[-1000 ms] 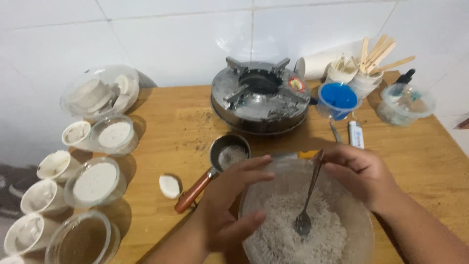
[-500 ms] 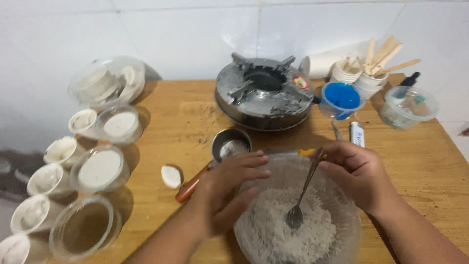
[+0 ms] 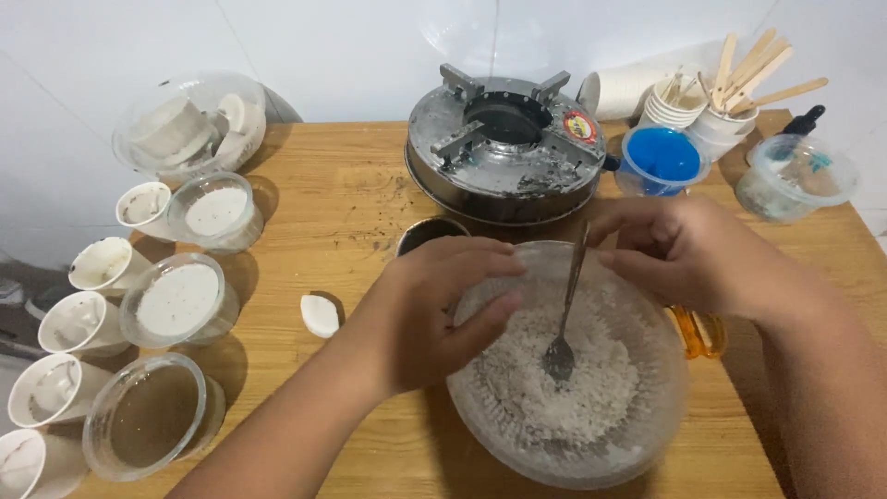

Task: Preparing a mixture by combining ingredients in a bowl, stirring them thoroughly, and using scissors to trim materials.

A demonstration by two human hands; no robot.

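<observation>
A clear plastic bowl [image 3: 647, 434] of white grainy mixture stands on the wooden table [image 3: 342, 203] in front of me. My left hand [image 3: 434, 310] grips the bowl's left rim, thumb inside. My right hand [image 3: 688, 254] hovers over the bowl's far right rim, fingertips pinching the top of a metal spoon [image 3: 565, 314]. The spoon stands nearly upright with its bowl sunk in the mixture. A small dark metal pot [image 3: 425, 231] sits just behind my left hand, mostly hidden.
A round metal stove [image 3: 506, 148] sits at the back centre. Left of me stand several white cups [image 3: 102, 263] and clear lidded tubs [image 3: 177, 300]. A white lump [image 3: 321, 316] lies on the table. A blue cup [image 3: 658, 159], wooden sticks [image 3: 753, 69] and a clear tub [image 3: 796, 176] stand at back right.
The view has come closer to the bowl. My left hand closed tighter on the rim, and my right hand lifted toward the spoon's top, setting it more upright.
</observation>
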